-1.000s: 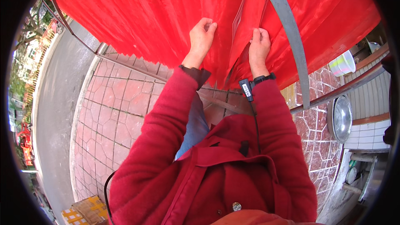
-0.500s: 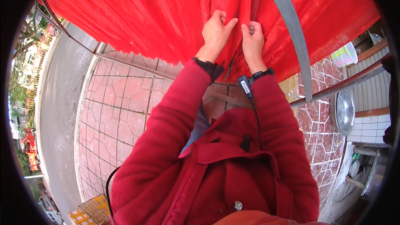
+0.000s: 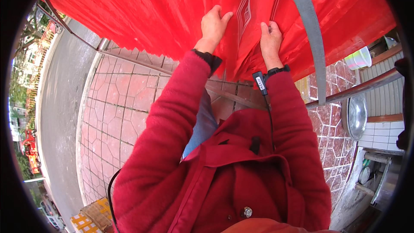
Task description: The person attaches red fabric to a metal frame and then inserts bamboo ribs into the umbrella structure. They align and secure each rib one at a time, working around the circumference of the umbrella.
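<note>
A large sheet of red pleated cloth (image 3: pixel 142 13) spreads across the top of the head view, its folds fanning toward me. My left hand (image 3: pixel 213 25) is closed on a fold left of the middle, thumb raised and fingertips partly hidden. To its right, my right hand (image 3: pixel 271 42) pinches another fold between thumb and curled fingers. Between the two hands the cloth lies spread, showing a pale line pattern with a diamond. A grey curved metal band (image 3: pixel 308 26) passes over the cloth just right of my right hand.
A thin metal rail (image 3: pixel 133 63) runs below the cloth at left, and a curved bar (image 3: pixel 345 95) at right. A metal basin (image 3: pixel 357 116) and a pale bucket (image 3: pixel 359 58) stand at right. Cardboard boxes (image 3: pixel 95 215) sit lower left on paving, beside a road (image 3: pixel 60 116).
My hands have moved apart, the left one leftward and the right one rightward. The cloth between them has opened out, and its line pattern now shows.
</note>
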`<action>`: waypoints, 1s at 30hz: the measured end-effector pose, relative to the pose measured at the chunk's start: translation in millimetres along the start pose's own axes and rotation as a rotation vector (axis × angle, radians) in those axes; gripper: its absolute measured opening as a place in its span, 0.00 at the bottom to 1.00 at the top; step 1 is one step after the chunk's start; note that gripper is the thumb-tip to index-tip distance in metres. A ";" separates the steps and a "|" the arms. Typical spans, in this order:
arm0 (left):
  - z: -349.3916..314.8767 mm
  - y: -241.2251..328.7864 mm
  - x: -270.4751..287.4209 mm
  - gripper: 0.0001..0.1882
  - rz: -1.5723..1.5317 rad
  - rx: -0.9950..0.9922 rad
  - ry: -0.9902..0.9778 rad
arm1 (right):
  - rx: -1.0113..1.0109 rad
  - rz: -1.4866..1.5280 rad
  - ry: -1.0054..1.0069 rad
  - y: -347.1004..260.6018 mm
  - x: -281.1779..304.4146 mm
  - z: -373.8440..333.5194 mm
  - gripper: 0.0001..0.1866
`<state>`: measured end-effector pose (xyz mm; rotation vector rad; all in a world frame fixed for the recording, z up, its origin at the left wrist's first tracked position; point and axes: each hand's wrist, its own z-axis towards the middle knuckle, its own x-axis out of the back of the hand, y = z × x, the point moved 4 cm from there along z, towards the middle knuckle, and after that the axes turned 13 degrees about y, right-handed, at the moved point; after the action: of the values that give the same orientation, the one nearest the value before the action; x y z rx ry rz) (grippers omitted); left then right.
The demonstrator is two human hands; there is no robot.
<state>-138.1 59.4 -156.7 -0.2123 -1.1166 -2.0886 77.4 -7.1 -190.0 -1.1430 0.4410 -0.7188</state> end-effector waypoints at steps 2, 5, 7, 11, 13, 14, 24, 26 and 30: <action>-13.9 -6.9 -5.0 0.26 -0.025 0.077 -0.094 | -0.027 0.048 0.004 5.6 -1.2 -4.3 0.12; -35.4 -11.0 -13.5 0.28 -0.060 0.076 -0.159 | -0.064 0.080 0.002 15.7 -2.7 -11.1 0.12; -46.3 -13.7 -23.1 0.28 -0.020 0.105 -0.245 | -0.066 0.010 -0.018 22.0 0.2 -15.4 0.12; -55.1 -17.4 -35.2 0.26 -0.065 0.063 -0.259 | -0.056 -0.112 -0.058 33.8 2.7 -16.2 0.12; -54.8 -24.1 -36.8 0.24 -0.013 0.066 -0.245 | -0.036 -0.122 -0.021 40.3 4.9 -14.4 0.13; -51.9 -27.7 -35.6 0.24 -0.007 0.051 -0.209 | -0.026 -0.108 -0.010 44.1 5.6 -12.7 0.13; -65.5 -35.3 -24.8 0.20 0.016 0.033 -0.301 | 0.017 -0.136 0.007 56.5 12.4 -17.5 0.14; -70.6 -25.0 -21.3 0.18 0.017 0.068 -0.369 | -0.019 -0.117 -0.014 52.3 14.7 -22.3 0.12; -59.1 17.4 8.8 0.15 -0.402 0.091 -0.063 | -0.052 -0.009 -0.020 33.0 23.2 -36.1 0.08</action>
<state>-121.3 3.1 -177.2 -0.0081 -1.3796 -2.3851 79.6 -39.8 -233.0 -1.2009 0.4395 -0.7066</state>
